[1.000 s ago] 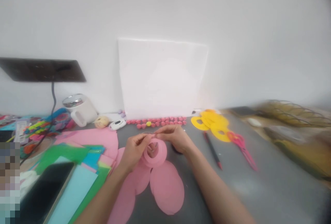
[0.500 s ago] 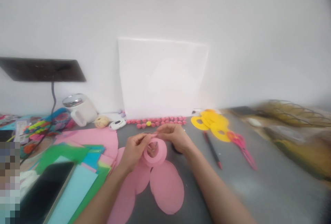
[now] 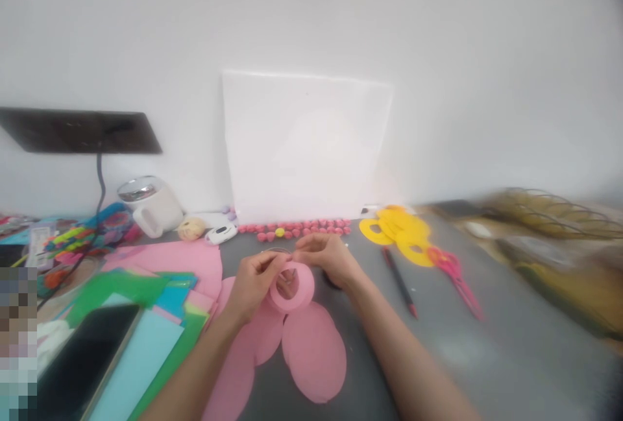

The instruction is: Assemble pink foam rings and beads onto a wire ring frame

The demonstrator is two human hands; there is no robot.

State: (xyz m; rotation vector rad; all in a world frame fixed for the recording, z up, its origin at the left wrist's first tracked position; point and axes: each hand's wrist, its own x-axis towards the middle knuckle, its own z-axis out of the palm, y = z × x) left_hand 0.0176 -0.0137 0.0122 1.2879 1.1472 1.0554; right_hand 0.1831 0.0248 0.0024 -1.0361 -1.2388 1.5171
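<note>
A pink paper ring (image 3: 306, 288) with a round hole hangs upright between my hands above the dark table. My left hand (image 3: 254, 281) pinches its upper left edge between thumb and fingers. At the ring's top, my right hand (image 3: 327, 255) is closed in a pinch, its fingertips meeting those of my left; exactly what lies between them is hidden. Below the ring lies a pink paper oval (image 3: 316, 353), with more overlapping pink paper pieces (image 3: 233, 369) under my left wrist and forearm.
Rows of small pink pieces (image 3: 311, 226) line the foot of a white board (image 3: 306, 148). Yellow paper rings (image 3: 403, 229), a dark pencil (image 3: 402, 281) and pink scissors (image 3: 457, 278) lie right. Coloured sheets (image 3: 150, 349) and a phone (image 3: 87, 356) lie left; behind them stands a white mug (image 3: 158, 210).
My right fingertips have shifted slightly left, closer to my left fingers, and less of the pink paper shows between them. Everything else stays in place.
</note>
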